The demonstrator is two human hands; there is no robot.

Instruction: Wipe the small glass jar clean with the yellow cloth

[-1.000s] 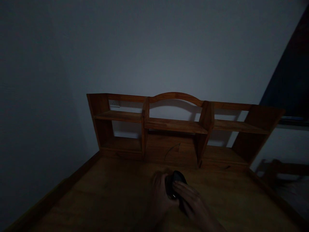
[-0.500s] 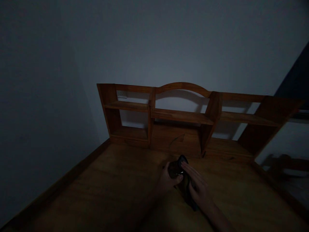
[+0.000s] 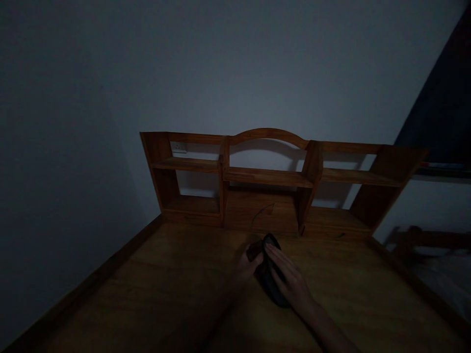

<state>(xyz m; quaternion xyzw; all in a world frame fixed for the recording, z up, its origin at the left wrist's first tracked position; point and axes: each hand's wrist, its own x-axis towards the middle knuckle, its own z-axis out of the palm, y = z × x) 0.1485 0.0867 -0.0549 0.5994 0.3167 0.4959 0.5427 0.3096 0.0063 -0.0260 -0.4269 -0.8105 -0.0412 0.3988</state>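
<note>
My right hand (image 3: pixel 292 282) is closed on a long black case-like thing (image 3: pixel 269 285) with a rounded rim at its far end. Its fingers lie over the upper side near that end. Just left of it, my left hand (image 3: pixel 246 267) grips a small dark brown thing (image 3: pixel 253 251) between thumb and fingers. The left thumb is close against the black thing. Dim light hides the exact kind of both things. Both hands are above the middle of the wooden tabletop (image 3: pixel 176 274).
A wooden shelf unit (image 3: pixel 268 175) with several compartments stands along the back of the tabletop, against a pale wall (image 3: pixel 235 73). A socket (image 3: pixel 179 147) shows behind its left part. Raised wooden edges run along both sides. At the right are a dark window-like area (image 3: pixel 441 103) and wooden furniture (image 3: pixel 445 239).
The black thing has turned in my hands, and the brown thing shows less between them. Both hands sit slightly further left in view, while the camera has turned a little right.
</note>
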